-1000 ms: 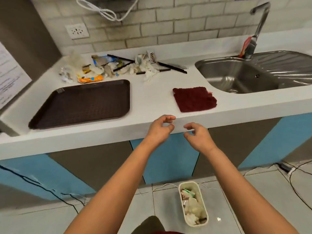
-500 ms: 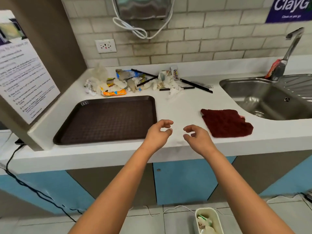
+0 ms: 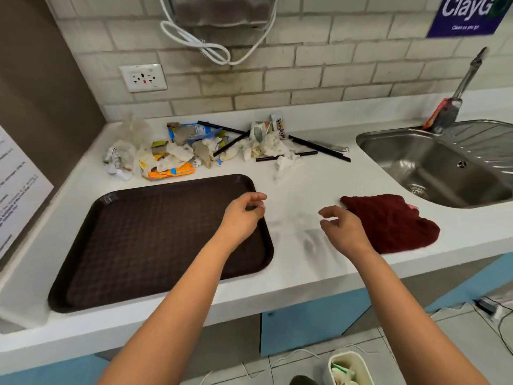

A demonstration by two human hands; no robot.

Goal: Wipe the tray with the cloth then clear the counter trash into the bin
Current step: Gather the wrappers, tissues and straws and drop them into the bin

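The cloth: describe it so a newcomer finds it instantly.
Start at the steel sink on the right of the white counter. Just in front of its left corner lies the cloth, beside the right hand. It's dark red and fuzzy, unlike the pale trash.

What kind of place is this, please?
Probably a shared pantry or canteen wash-up area, not a home kitchen. A cafeteria-style tray lies on the counter beside a steel sink, and printed notices hang on the tiled wall.

Pale brick wall [image 3: 305, 76], steel sink [image 3: 433, 162], perhaps tiled floor [image 3: 458, 343].
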